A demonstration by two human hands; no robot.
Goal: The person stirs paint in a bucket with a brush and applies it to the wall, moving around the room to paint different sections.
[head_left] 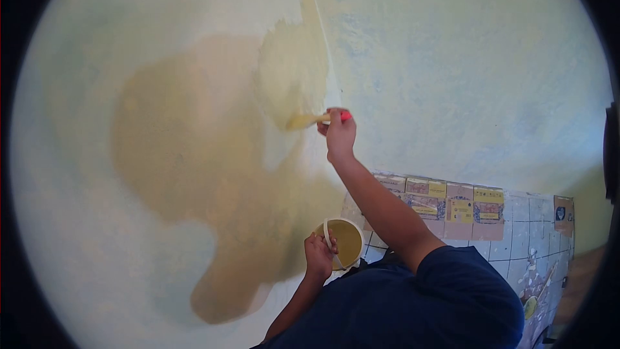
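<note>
A person in a dark blue shirt brushes yellow paint onto a pale wall (465, 58). The right hand (339, 132) is raised, its fingers wrapped tight around the red-tipped handle of a brush (318, 118). The left hand (319, 255) sits lower, close to the chest, gripping a small white pail (345, 242) by its rim and handle, with yellow paint showing inside. The two hands are well apart, one high at the wall and one low.

The brush lies nearly level: its long axis runs left to right, bristles pointing left away from the right hand and pressed against the wall, handle end pointing right past the knuckles. The bristles touch the lower edge of a fresh yellow patch (294, 71) directly above and left of the right hand.

Judging by the coverage, the job looks early to midway. A broad tan, wet-looking area (194, 155) spreads left of and below the right hand, reaching down to a point left of the pail. The wall to the right of the brush, and the far left and upper parts, remain pale and streaked, apparently unpainted. Below the right arm, a row of cartons (452, 203) stands on a tiled floor (529, 239), just right of the pail.
</note>
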